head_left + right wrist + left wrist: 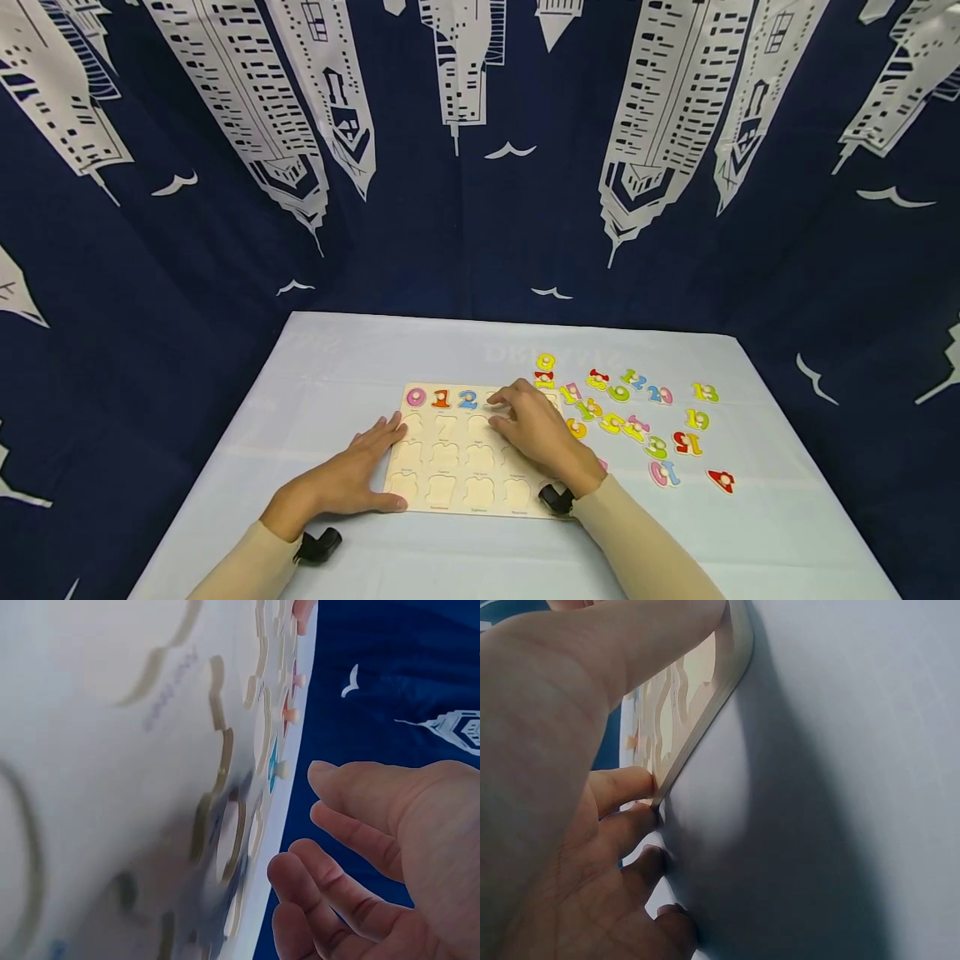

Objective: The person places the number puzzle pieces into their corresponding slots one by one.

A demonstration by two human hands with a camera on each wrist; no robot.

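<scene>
A wooden number puzzle board (457, 487) lies on the white table (337, 367). A pink 0 (416, 397), a red 1 (441, 399) and a blue 2 (468, 399) sit in its top row; the other slots show bare. My left hand (352, 479) lies flat on the table, its fingers (626, 784) touching the board's left edge (697, 712). My right hand (534, 429) hovers over the board's upper right, fingertips just right of the blue 2. In the right wrist view that hand (375, 847) has relaxed fingers and holds nothing above the board (97, 712).
Several loose coloured number pieces lie right of the board, among them a yellow 0 (545, 362), a red 12 (686, 442), a pink 10 (664, 473) and a red 4 (721, 479). A dark blue curtain (480, 208) with white towers encloses the table.
</scene>
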